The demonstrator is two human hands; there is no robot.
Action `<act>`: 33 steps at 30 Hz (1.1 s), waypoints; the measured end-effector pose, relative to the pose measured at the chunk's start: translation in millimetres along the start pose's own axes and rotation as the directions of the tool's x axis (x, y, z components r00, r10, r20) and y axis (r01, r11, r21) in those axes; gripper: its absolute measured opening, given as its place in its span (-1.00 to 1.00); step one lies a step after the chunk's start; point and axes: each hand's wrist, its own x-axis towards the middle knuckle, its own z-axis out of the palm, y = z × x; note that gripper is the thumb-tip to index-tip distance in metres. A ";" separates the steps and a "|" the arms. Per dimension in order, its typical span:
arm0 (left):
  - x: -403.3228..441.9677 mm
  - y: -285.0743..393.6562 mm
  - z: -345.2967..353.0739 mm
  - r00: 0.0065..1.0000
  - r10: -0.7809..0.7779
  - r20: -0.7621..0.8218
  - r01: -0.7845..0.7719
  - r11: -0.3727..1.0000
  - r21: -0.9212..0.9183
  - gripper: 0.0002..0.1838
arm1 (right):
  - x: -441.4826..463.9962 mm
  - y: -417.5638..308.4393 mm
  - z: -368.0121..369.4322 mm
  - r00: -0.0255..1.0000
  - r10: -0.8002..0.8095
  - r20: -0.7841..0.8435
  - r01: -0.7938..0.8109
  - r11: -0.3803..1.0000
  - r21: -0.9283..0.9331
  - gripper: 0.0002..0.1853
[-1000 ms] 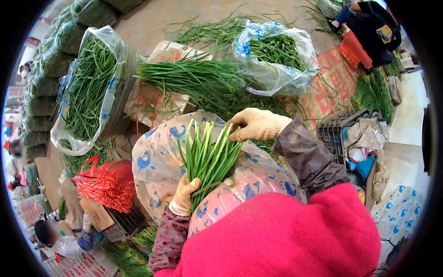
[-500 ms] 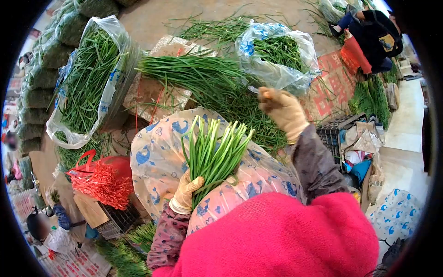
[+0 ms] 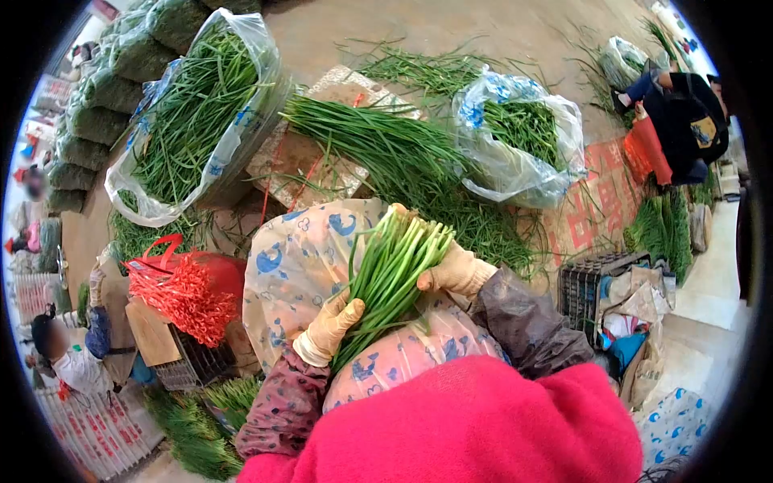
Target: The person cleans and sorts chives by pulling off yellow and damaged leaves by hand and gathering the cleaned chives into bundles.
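A bunch of green stalks [image 3: 394, 278] lies slanted over my lap, its pale ends pointing up and away from me. My gloved left hand [image 3: 328, 328] is closed round the lower part of the bunch. From the right, my gloved right hand [image 3: 457, 272] wraps round the upper part, its thumb in front and its other fingers hidden behind the stalks. Beneath the bunch, a patterned plastic sheet [image 3: 302, 249] covers my lap. Beyond it, a loose pile of long green stalks [image 3: 378, 141] rests partly on a low block [image 3: 322, 173].
Open plastic bags of greens stand at the left [image 3: 197, 121] and right [image 3: 523, 137]. A red bag [image 3: 193, 290] with red ties sits on a black crate [image 3: 193, 362]. Another crate [image 3: 584, 294] is at the right. One person [image 3: 684, 121] is at upper right, another [image 3: 76, 354] at lower left.
My right hand has moved from the bunch out toward the right bag, then back to grip the bunch's right side. My left hand keeps its hold. The view has shifted.
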 end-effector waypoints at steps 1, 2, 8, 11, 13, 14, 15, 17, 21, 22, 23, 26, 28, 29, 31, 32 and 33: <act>1.3 0.5 2.2 1.000 0.013 -0.004 -0.013 1.000 -0.006 -0.39 | 7.0 -1.5 2.0 0.999 -0.028 0.026 0.027 0.998 0.058 0.27; 2.4 0.2 3.6 1.000 0.009 -0.020 -0.007 0.997 0.081 -0.39 | 11.4 -7.6 6.0 0.999 -0.004 0.049 0.000 0.996 0.090 0.27; 1.6 9.9 11.1 0.997 -0.035 0.062 0.014 0.950 0.311 -0.47 | 27.8 -15.6 18.7 0.998 -0.019 0.058 0.015 0.998 0.066 0.08; 7.3 -12.9 11.5 0.981 0.193 -0.017 -0.181 0.947 0.267 -0.47 | 25.7 -19.9 29.0 0.998 -0.060 -0.030 0.063 0.986 0.156 -0.53; 8.4 -3.7 20.1 0.960 0.273 -0.060 -0.255 0.943 0.215 -0.45 | 32.3 -12.4 28.5 0.993 -0.087 -0.074 0.101 0.972 0.214 -0.67; 7.1 2.5 22.9 0.948 0.312 -0.064 -0.301 0.944 0.137 -0.43 | 32.4 -13.3 29.5 0.994 -0.085 -0.074 0.098 0.973 0.209 -0.67; 6.9 6.0 23.3 0.934 0.349 -0.072 -0.346 0.937 0.057 -0.41 | 32.1 -17.7 34.7 0.992 -0.081 -0.097 0.099 0.973 0.208 -0.70; 8.2 7.0 13.0 0.954 0.288 -0.084 -0.290 0.957 -0.012 -0.47 | 32.5 -19.9 37.9 0.991 -0.072 -0.111 0.093 0.975 0.202 -0.74; 11.8 22.5 18.9 0.885 0.459 -0.073 -0.459 0.888 0.022 -0.80 | 35.2 -19.6 32.2 0.970 -0.156 -0.185 0.180 0.976 0.120 -0.82; 11.7 24.8 18.0 0.879 0.476 -0.021 -0.467 0.869 0.162 -0.82 | 33.7 -34.8 33.4 0.959 -0.200 -0.201 0.221 0.971 0.090 -0.82; 11.7 26.6 16.8 0.873 0.486 0.031 -0.472 0.830 0.297 -0.84 | 29.6 -57.2 36.9 0.945 -0.244 -0.216 0.262 0.963 0.058 -0.83; 17.8 30.4 1.4 0.800 0.576 0.169 -0.492 0.469 0.733 -0.79 | 6.3 -138.4 30.0 0.747 -0.604 -0.279 0.482 0.780 -0.399 -0.79; 15.4 30.2 -14.0 0.790 0.559 0.251 -0.322 0.031 0.946 -0.67 | -26.8 -197.8 19.9 0.677 -0.724 -0.133 0.618 0.657 -0.432 -0.84; 12.7 30.3 -14.1 0.784 0.566 0.254 -0.327 0.030 0.945 -0.67 | -40.7 -227.0 7.3 0.694 -0.720 -0.024 0.675 0.661 -0.328 -0.85; 7.4 33.0 -11.5 0.799 0.601 -0.008 0.113 -0.136 0.984 -0.46 | -50.9 -252.5 3.0 0.586 -0.810 0.028 0.738 0.519 -0.432 -0.80; 7.7 37.2 -12.3 0.845 0.522 -0.114 0.184 -0.084 0.979 -0.27 | -56.3 -266.6 0.5 0.653 -0.746 -0.130 0.377 0.469 -0.799 -0.81; 9.1 44.2 -8.5 0.844 0.525 -0.109 0.179 -0.085 0.980 -0.27 | -47.9 -268.4 -24.3 0.623 -0.778 -0.078 0.142 0.210 -0.967 -0.77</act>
